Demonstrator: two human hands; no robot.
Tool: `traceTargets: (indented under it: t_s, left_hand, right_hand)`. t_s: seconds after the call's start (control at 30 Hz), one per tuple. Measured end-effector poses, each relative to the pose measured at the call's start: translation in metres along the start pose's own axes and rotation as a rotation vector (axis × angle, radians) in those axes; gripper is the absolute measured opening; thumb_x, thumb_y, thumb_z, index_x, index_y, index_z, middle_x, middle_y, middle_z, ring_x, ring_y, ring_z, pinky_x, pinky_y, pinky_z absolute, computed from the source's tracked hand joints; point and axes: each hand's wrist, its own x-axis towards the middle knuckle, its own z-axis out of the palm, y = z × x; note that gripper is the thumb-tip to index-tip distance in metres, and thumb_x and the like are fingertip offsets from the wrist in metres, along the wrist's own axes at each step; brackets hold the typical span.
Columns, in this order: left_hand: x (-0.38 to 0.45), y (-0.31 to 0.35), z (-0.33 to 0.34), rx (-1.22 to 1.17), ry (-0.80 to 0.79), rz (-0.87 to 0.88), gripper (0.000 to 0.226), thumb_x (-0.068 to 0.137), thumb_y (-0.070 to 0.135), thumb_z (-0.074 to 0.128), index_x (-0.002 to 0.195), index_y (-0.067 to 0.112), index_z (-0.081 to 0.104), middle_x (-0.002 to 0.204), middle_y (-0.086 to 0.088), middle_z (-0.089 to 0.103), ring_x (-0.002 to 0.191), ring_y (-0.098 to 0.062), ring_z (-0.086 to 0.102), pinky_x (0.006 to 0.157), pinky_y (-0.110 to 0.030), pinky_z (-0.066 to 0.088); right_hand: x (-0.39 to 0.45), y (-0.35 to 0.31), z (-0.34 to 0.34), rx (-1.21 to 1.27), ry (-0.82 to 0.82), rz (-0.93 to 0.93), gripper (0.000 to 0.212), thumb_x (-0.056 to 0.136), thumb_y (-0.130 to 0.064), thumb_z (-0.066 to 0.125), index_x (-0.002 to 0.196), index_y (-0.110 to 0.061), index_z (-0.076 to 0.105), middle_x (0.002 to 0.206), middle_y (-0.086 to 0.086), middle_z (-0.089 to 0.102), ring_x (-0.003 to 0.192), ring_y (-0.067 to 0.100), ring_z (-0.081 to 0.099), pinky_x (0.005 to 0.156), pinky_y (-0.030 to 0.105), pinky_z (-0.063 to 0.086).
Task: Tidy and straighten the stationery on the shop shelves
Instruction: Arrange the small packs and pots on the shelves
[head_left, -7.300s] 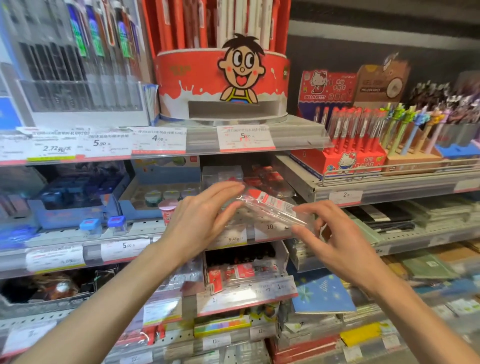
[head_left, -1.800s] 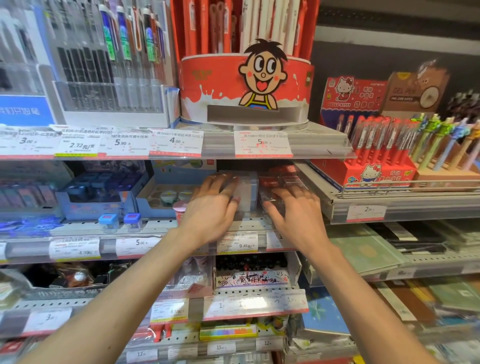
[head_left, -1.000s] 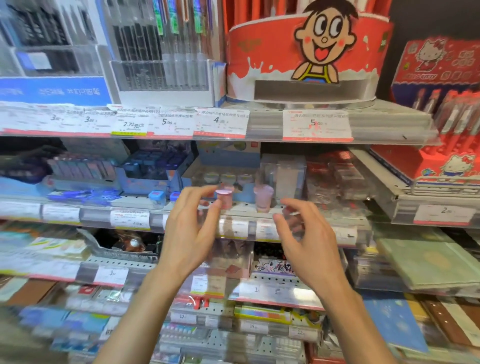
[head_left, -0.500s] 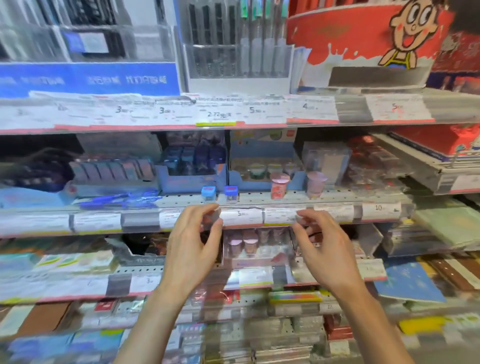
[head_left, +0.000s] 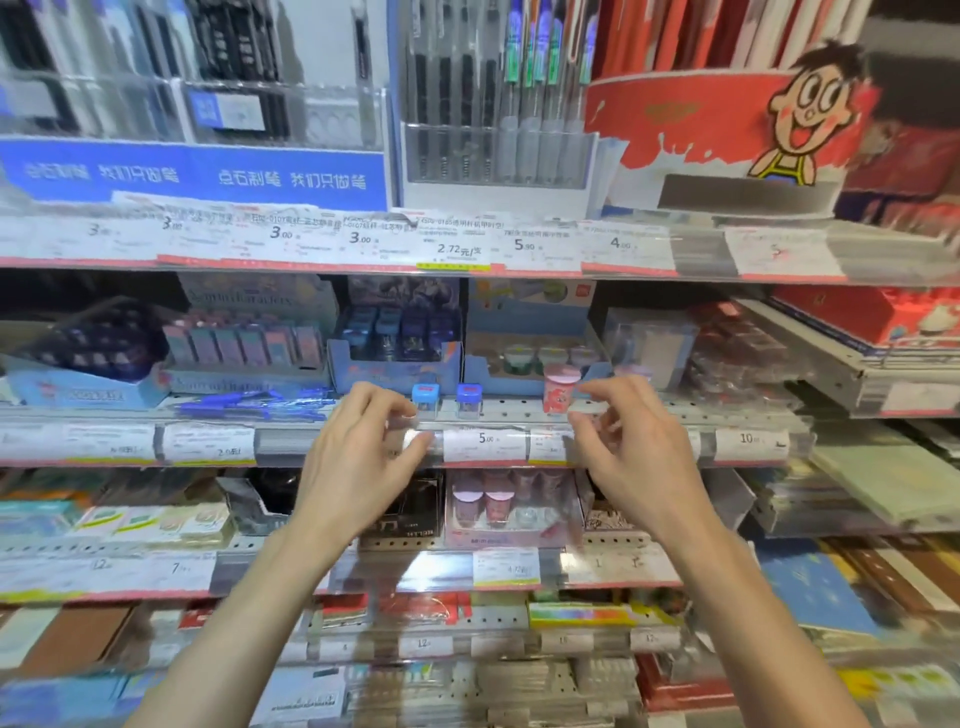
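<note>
Both hands hover in front of the middle shelf's price rail (head_left: 483, 447), empty. My left hand (head_left: 358, 467) has loosely curled fingers just left of two small blue-capped sharpeners (head_left: 448, 399) standing loose at the shelf edge. My right hand (head_left: 639, 462) is raised with relaxed, bent fingers just right of a pink cup-shaped item (head_left: 560, 394). A second pink cup (head_left: 631, 373) peeks out behind my right fingers. Behind them stand a blue display box of sharpeners (head_left: 397, 358) and a light-blue tray of cup items (head_left: 535, 358).
Blue pens (head_left: 249, 404) lie loose on the shelf at left. Pen racks (head_left: 498, 104) and a red cartoon display (head_left: 727, 130) fill the shelf above. Below is a clear box of pink cups (head_left: 506, 506). Notebooks (head_left: 883, 483) stack on the right shelves.
Both hands came out of the middle shelf, empty, and moved left along its front edge to the loose sharpeners and pink cups; the view panned left with them.
</note>
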Motion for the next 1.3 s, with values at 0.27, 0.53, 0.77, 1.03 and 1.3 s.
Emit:
traceTargets:
  t_s: [0.27,0.53,0.77,1.03,1.3]
  left_hand:
    - [0.013,-0.008,-0.005,0.094,-0.029,-0.075,0.037,0.079,0.052,0.074,0.092,0.028,0.05,0.097,0.012,0.045,0.076,-0.012,0.051,0.063,-0.03,0.041]
    - [0.019,-0.012,0.002,0.122,-0.031,-0.065,0.047,0.07,0.069,0.07,0.085,0.029,0.052,0.089,0.012,0.054,0.083,-0.012,0.053,0.066,-0.031,0.048]
    - [0.018,-0.014,0.009,0.101,0.007,-0.082,0.044,0.071,0.07,0.068,0.085,0.029,0.059,0.084,0.012,0.056,0.085,-0.011,0.05,0.066,-0.029,0.044]
    - [0.017,-0.012,0.013,0.085,0.032,-0.117,0.041,0.073,0.066,0.07,0.082,0.027,0.061,0.083,0.01,0.054,0.087,-0.014,0.046,0.067,-0.03,0.04]
    - [0.016,-0.009,0.012,0.058,0.028,-0.137,0.04,0.075,0.064,0.071,0.083,0.026,0.059,0.085,0.007,0.055,0.091,-0.015,0.045,0.07,-0.031,0.04]
  right_hand:
    - [0.039,0.0,0.012,-0.14,-0.089,-0.012,0.023,0.096,-0.036,0.056,0.118,-0.029,0.061,0.122,0.001,0.053,0.093,0.028,0.064,0.077,0.042,0.053]
    - [0.045,0.004,0.022,-0.112,-0.053,0.013,0.021,0.092,-0.028,0.061,0.111,-0.027,0.067,0.112,-0.002,0.067,0.103,0.021,0.063,0.085,0.041,0.052]
    - [0.034,-0.011,0.007,0.113,0.015,-0.079,0.014,0.093,-0.027,0.065,0.107,-0.026,0.063,0.108,-0.014,0.06,0.093,0.0,0.056,0.078,0.021,0.045]
    - [-0.022,-0.025,0.008,0.251,-0.135,-0.118,0.021,0.092,-0.031,0.067,0.111,-0.03,0.061,0.109,-0.019,0.059,0.093,0.001,0.059,0.077,0.016,0.048]
    - [-0.069,0.018,0.054,0.167,-0.208,-0.028,0.018,0.093,-0.024,0.066,0.11,-0.028,0.063,0.116,-0.02,0.06,0.088,0.005,0.063,0.075,0.025,0.052]
